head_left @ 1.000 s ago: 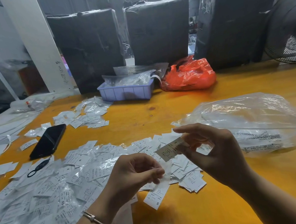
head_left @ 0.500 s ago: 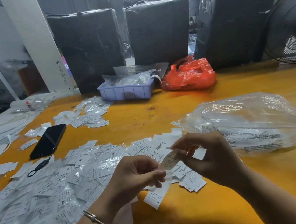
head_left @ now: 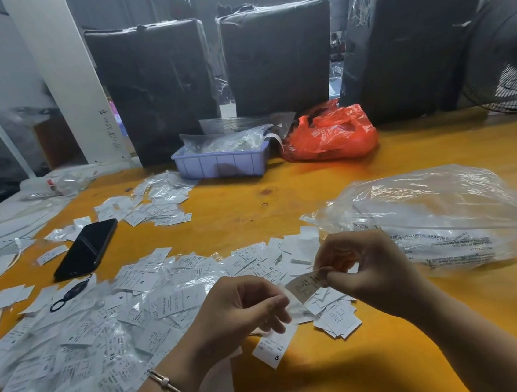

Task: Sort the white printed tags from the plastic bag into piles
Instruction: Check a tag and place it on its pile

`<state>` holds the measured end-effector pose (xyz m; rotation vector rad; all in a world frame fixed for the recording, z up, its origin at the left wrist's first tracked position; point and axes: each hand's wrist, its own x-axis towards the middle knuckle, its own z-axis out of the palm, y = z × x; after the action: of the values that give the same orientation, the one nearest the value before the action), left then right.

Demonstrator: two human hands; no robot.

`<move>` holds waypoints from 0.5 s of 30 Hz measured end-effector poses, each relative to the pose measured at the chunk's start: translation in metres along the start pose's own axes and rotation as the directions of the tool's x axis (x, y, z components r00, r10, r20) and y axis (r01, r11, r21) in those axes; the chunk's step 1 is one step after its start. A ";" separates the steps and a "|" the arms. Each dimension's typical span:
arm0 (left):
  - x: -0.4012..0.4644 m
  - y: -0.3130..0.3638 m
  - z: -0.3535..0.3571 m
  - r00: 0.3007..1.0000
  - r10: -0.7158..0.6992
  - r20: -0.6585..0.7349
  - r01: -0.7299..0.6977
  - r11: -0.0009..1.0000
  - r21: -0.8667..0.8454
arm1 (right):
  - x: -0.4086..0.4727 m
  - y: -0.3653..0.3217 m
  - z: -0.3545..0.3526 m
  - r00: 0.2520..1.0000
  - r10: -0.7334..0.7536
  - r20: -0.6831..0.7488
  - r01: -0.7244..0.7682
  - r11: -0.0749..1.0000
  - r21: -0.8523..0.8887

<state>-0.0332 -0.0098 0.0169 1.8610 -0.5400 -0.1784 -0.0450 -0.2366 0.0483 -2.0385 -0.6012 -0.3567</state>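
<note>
Between two hands held just above a yellow table (head_left: 329,185), one white printed tag (head_left: 304,284) is pinched at both ends: the right hand (head_left: 370,267) nips its right end with curled fingertips, the left hand (head_left: 240,309) grips its left end between thumb and forefinger. Beneath them lies a wide spread of tags (head_left: 128,308), many in clear sleeves. Right of the hands rests a clear plastic bag (head_left: 437,209). A black phone (head_left: 87,247) lies at left.
</note>
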 end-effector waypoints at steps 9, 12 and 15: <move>0.001 -0.001 0.002 0.999 -0.028 0.035 0.028 0.999 -0.015 | -0.001 0.003 0.012 0.988 0.075 0.136 -0.085 0.994 0.065; 0.001 -0.002 0.002 0.999 -0.036 0.036 0.036 0.999 -0.021 | -0.001 0.003 0.017 0.991 0.079 0.111 -0.088 0.993 0.078; 0.001 -0.001 0.002 0.999 -0.037 0.016 0.037 0.998 -0.050 | -0.001 0.003 0.014 0.995 0.096 -0.014 -0.095 0.992 0.083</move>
<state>-0.0328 -0.0117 0.0159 1.8224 -0.5071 -0.2291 -0.0441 -0.2264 0.0390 -1.9757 -0.4975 -0.2885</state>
